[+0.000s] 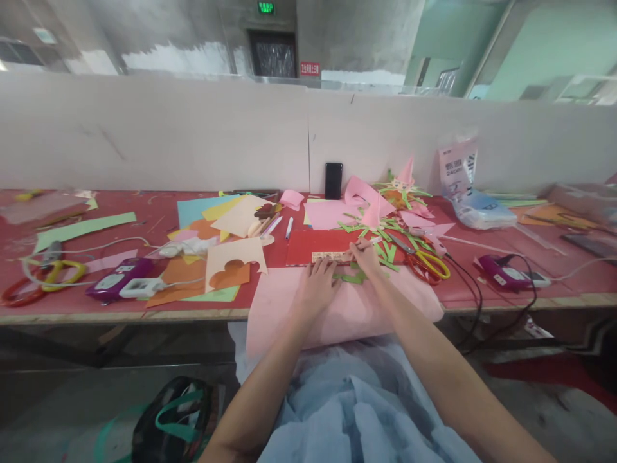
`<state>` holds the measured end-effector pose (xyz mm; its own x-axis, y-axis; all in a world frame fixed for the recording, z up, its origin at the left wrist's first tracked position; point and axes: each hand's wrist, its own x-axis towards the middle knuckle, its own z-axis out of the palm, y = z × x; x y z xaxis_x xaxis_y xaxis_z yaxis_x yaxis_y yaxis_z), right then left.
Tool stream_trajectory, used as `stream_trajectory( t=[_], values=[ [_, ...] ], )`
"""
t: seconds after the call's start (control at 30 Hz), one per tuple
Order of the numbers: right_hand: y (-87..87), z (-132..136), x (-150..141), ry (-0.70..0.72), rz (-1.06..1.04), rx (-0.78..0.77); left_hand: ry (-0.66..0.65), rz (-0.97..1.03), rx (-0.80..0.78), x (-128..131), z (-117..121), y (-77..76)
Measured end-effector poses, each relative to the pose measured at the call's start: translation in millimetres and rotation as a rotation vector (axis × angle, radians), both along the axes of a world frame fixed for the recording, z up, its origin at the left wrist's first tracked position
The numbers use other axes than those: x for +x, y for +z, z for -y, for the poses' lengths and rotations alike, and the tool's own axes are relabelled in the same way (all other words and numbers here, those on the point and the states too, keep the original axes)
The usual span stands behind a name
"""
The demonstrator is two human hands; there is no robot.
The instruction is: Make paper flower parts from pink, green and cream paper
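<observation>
My left hand lies with its fingers out, their tips on a short pale strip with markings, like a ruler. The strip lies on a red sheet. My right hand is closed in a pinch at the strip's right end. A pale tip shows by its fingers, but I cannot make out what it holds. Below both hands, a large pink paper sheet hangs over the table's front edge. Green paper pieces lie beside the right hand.
Scissors lie to the right, near a pink paper cone with green strips. Paper scraps, a purple device with cables and more scissors are left. A black phone leans at the back.
</observation>
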<state>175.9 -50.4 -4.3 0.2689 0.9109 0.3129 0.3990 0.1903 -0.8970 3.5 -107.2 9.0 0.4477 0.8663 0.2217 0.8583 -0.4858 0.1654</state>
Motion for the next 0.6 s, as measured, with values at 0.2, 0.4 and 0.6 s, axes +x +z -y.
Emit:
stream_trajectory(
  t=[0.2,0.4,0.6],
  values=[
    [1.5,1.8,-0.7,0.034,-0.017,-0.019,-0.001,-0.001,0.01,-0.2,-1.2,-2.2],
    [3.9,3.2,-1.9,-0.034,-0.034,-0.019,0.007,-0.001,-0.013,0.2,0.5,1.1],
    [0.3,0.7,0.3,-0.009,-0.075,0.015,0.007,0.01,-0.031,0.1,1.5,3.3]
  ],
)
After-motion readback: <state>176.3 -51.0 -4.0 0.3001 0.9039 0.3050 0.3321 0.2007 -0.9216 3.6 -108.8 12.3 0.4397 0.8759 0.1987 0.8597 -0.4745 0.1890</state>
